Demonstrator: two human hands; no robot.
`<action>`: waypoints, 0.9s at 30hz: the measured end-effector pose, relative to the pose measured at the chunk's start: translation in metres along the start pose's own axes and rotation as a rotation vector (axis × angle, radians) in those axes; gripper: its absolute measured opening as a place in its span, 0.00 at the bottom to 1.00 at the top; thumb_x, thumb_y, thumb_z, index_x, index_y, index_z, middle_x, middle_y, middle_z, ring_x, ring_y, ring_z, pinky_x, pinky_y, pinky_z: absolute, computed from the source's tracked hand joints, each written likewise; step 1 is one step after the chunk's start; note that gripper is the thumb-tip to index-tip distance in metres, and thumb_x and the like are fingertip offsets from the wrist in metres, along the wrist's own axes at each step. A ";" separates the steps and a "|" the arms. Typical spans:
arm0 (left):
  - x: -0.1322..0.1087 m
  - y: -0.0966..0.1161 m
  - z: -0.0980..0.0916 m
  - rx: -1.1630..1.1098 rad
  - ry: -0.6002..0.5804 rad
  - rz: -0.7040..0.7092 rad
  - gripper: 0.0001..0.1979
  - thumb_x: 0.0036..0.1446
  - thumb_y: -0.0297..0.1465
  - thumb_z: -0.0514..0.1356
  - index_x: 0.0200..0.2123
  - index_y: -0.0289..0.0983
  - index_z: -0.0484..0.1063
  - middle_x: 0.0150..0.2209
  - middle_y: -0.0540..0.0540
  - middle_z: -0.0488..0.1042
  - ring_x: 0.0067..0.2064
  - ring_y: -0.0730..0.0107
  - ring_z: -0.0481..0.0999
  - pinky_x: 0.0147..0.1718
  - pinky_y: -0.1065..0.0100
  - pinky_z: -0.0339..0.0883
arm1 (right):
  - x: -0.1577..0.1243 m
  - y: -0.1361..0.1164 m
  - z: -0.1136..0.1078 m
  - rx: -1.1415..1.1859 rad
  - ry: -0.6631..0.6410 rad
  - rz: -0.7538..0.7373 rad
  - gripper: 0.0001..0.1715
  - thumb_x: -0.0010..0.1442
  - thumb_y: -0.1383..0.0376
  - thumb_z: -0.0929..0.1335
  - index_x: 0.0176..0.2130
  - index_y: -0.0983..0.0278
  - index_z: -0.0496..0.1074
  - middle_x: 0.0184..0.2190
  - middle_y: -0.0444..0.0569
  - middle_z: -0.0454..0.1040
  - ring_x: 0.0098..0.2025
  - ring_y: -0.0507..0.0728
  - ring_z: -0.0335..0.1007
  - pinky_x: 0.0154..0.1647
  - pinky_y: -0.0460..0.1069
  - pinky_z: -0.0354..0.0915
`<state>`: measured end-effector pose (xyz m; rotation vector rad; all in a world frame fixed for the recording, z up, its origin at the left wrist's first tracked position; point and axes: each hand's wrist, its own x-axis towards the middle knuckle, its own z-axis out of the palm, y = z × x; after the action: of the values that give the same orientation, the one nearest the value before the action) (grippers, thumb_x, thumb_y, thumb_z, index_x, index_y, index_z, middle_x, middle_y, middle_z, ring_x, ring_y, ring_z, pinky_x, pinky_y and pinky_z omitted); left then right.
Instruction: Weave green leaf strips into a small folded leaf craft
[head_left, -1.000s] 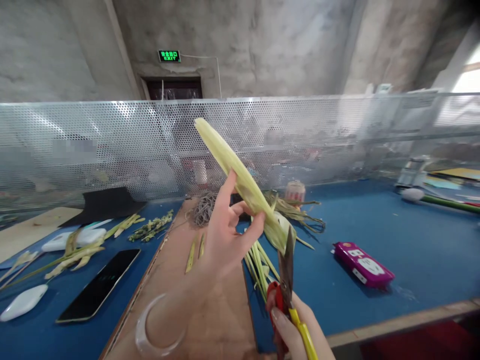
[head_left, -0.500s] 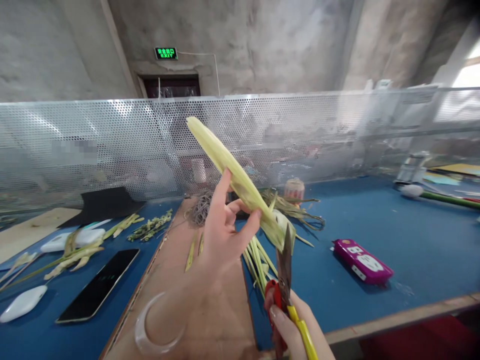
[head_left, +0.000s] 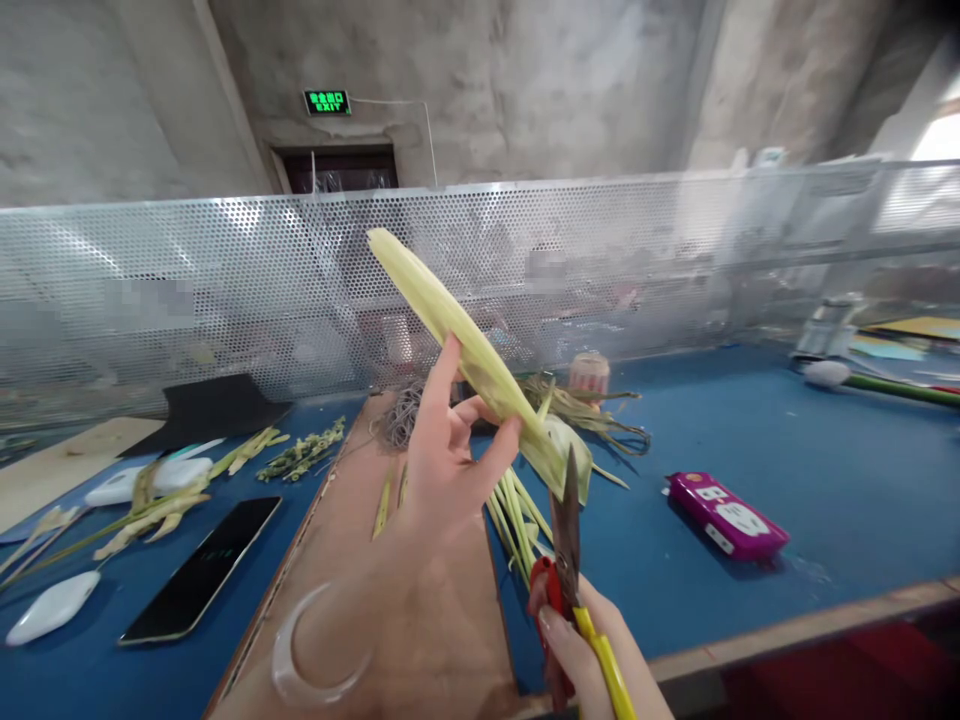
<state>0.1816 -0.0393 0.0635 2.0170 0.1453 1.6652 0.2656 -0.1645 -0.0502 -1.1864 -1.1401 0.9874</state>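
Observation:
My left hand (head_left: 442, 462) pinches a long pale yellow-green husk-wrapped stalk (head_left: 457, 340), held tilted with its tip pointing up and to the left. A clear bangle (head_left: 307, 650) sits on that wrist. My right hand (head_left: 592, 665) grips scissors (head_left: 566, 560) with red and yellow handles. Their blades are closed and point up, with the tip touching the stalk's lower end.
Green strips (head_left: 514, 515) lie on the brown board (head_left: 337, 540) and blue table (head_left: 787, 450). A black phone (head_left: 199, 570), white devices (head_left: 52, 605), husk scraps (head_left: 150, 500), a pink power strip (head_left: 727, 515), a twine coil (head_left: 405, 412) and a perforated metal screen (head_left: 187, 290) are around.
The stalk and both hands have shifted slightly left and up in view; the grip on stalk and scissors is unchanged.

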 end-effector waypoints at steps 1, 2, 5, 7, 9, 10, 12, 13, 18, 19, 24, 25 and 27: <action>0.000 0.000 0.000 0.003 -0.002 0.011 0.35 0.58 0.30 0.58 0.64 0.48 0.43 0.58 0.42 0.61 0.43 0.68 0.75 0.36 0.69 0.75 | 0.000 0.000 0.000 0.004 0.008 -0.003 0.25 0.57 0.44 0.60 0.30 0.63 0.62 0.19 0.38 0.53 0.17 0.47 0.48 0.15 0.42 0.51; 0.000 -0.001 0.000 0.006 -0.002 0.022 0.35 0.58 0.30 0.58 0.64 0.48 0.43 0.58 0.42 0.61 0.42 0.69 0.75 0.36 0.70 0.75 | 0.000 0.001 0.001 0.008 0.017 -0.004 0.25 0.57 0.44 0.60 0.30 0.63 0.62 0.19 0.39 0.54 0.17 0.46 0.48 0.15 0.42 0.51; -0.001 -0.002 0.001 0.024 0.014 0.047 0.35 0.58 0.32 0.58 0.64 0.48 0.44 0.60 0.42 0.59 0.41 0.70 0.75 0.36 0.70 0.75 | -0.001 0.003 0.003 0.014 0.033 0.005 0.24 0.56 0.45 0.61 0.30 0.64 0.62 0.20 0.39 0.54 0.17 0.46 0.49 0.15 0.42 0.51; 0.000 -0.001 0.002 0.040 0.035 0.063 0.34 0.57 0.33 0.59 0.63 0.48 0.45 0.62 0.42 0.56 0.41 0.71 0.74 0.37 0.69 0.75 | -0.001 0.003 0.004 0.009 0.037 0.007 0.24 0.56 0.45 0.60 0.30 0.64 0.62 0.19 0.39 0.54 0.17 0.47 0.49 0.15 0.42 0.51; 0.000 0.000 0.002 0.058 0.051 0.067 0.35 0.57 0.33 0.59 0.63 0.49 0.46 0.63 0.42 0.53 0.41 0.70 0.74 0.38 0.68 0.75 | -0.001 0.002 0.006 -0.001 0.047 -0.007 0.25 0.56 0.44 0.60 0.29 0.64 0.62 0.19 0.39 0.53 0.17 0.47 0.49 0.15 0.42 0.50; 0.000 0.002 0.002 0.069 0.055 0.065 0.35 0.56 0.33 0.60 0.63 0.49 0.47 0.64 0.42 0.52 0.42 0.70 0.74 0.38 0.68 0.75 | -0.001 0.001 0.007 -0.008 0.049 -0.013 0.25 0.56 0.44 0.59 0.29 0.64 0.61 0.19 0.39 0.53 0.17 0.47 0.49 0.15 0.42 0.50; 0.000 0.005 0.002 0.089 0.054 0.063 0.35 0.56 0.34 0.60 0.63 0.49 0.47 0.64 0.42 0.50 0.42 0.69 0.74 0.38 0.67 0.75 | -0.002 0.000 0.008 -0.021 0.047 -0.014 0.25 0.56 0.45 0.59 0.29 0.63 0.61 0.19 0.39 0.53 0.17 0.47 0.49 0.15 0.43 0.50; 0.000 0.006 0.001 0.098 0.050 0.062 0.35 0.56 0.34 0.60 0.63 0.49 0.47 0.64 0.42 0.50 0.43 0.69 0.74 0.38 0.67 0.75 | -0.003 -0.001 0.008 -0.027 0.042 -0.006 0.24 0.57 0.45 0.59 0.29 0.63 0.61 0.18 0.38 0.53 0.17 0.47 0.49 0.15 0.43 0.51; -0.001 0.009 0.001 0.095 0.031 0.055 0.36 0.55 0.32 0.60 0.63 0.49 0.46 0.63 0.42 0.51 0.42 0.69 0.73 0.37 0.68 0.75 | -0.004 -0.001 0.008 -0.064 0.074 0.013 0.23 0.57 0.46 0.59 0.29 0.63 0.62 0.16 0.39 0.55 0.18 0.49 0.53 0.17 0.43 0.54; -0.001 0.009 0.001 0.089 0.032 0.055 0.36 0.55 0.32 0.60 0.63 0.49 0.46 0.63 0.42 0.52 0.41 0.70 0.74 0.37 0.68 0.75 | -0.005 -0.002 0.008 -0.070 0.101 0.006 0.23 0.57 0.46 0.60 0.28 0.63 0.62 0.16 0.40 0.57 0.20 0.50 0.55 0.18 0.43 0.55; 0.000 0.009 0.001 0.082 0.024 0.092 0.36 0.55 0.31 0.60 0.63 0.47 0.47 0.62 0.40 0.54 0.43 0.69 0.74 0.38 0.68 0.74 | -0.006 -0.006 0.009 -0.122 0.256 -0.054 0.22 0.56 0.48 0.63 0.26 0.63 0.64 0.22 0.46 0.66 0.29 0.54 0.64 0.29 0.44 0.63; 0.000 0.010 0.001 0.083 0.022 0.093 0.36 0.55 0.31 0.60 0.63 0.47 0.47 0.61 0.40 0.55 0.43 0.68 0.74 0.38 0.68 0.74 | -0.006 -0.007 0.010 -0.128 0.254 -0.054 0.22 0.56 0.48 0.62 0.26 0.63 0.64 0.22 0.46 0.66 0.29 0.54 0.64 0.29 0.44 0.63; 0.001 0.013 0.000 0.081 0.015 0.075 0.36 0.55 0.30 0.60 0.63 0.46 0.47 0.60 0.40 0.57 0.42 0.69 0.74 0.37 0.69 0.75 | -0.007 -0.008 0.011 -0.135 0.226 -0.045 0.22 0.57 0.48 0.62 0.25 0.63 0.63 0.19 0.44 0.63 0.26 0.53 0.62 0.26 0.44 0.62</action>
<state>0.1788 -0.0505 0.0702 2.0938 0.1464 1.7471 0.2539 -0.1705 -0.0432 -1.3380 -1.0602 0.7306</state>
